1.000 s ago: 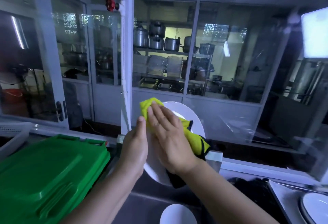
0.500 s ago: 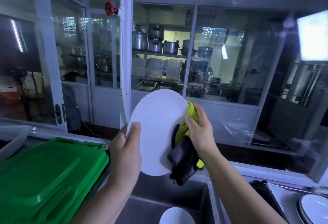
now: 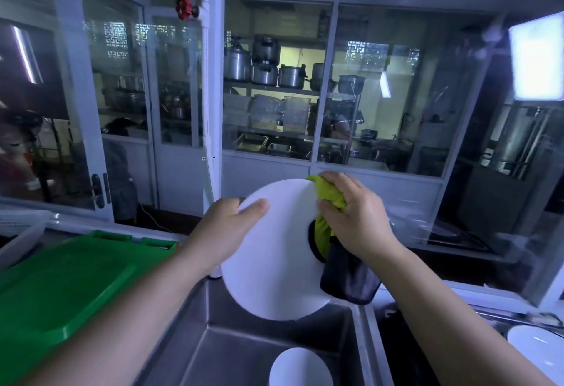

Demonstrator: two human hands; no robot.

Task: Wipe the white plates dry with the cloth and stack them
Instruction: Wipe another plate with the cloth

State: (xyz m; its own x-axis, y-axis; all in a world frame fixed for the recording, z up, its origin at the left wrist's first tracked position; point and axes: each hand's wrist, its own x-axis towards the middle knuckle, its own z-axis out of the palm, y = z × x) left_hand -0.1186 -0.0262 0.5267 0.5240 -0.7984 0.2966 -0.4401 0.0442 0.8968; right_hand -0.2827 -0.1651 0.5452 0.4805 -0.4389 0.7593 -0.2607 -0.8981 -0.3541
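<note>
Three white plates are in view. The held plate (image 3: 274, 251) is round, plain and matte white with no pattern. It is tilted nearly upright, its flat face toward the camera, above the steel sink (image 3: 232, 352).

The left hand (image 3: 225, 226) grips the plate's rim at 10 o'clock, thumb lying across the near face and fingers hidden behind. The right hand (image 3: 357, 217) is curled round the cloth (image 3: 328, 199) and pins it against the rim at 2 o'clock. The cloth is yellow-green where it bunches under the fingers. A dark, near-black part hangs over the plate's edge at 4 o'clock.

A second plate (image 3: 300, 367) lies in the sink at 6 o'clock of the held one, cut off by the frame edge. The third plate (image 3: 537, 352) is glossy and sits at 4 o'clock in the lower right corner; what it rests on is too dark to tell.

A green lid (image 3: 67, 288) lies at 8 o'clock, hiding whatever is beneath. A white crate (image 3: 21, 233) is at 9 o'clock, its contents out of sight. Behind glass at 12 o'clock, steel pots (image 3: 265, 65) stand on a shelf above stacked clear tubs (image 3: 274, 110) and metal trays (image 3: 253, 142).
</note>
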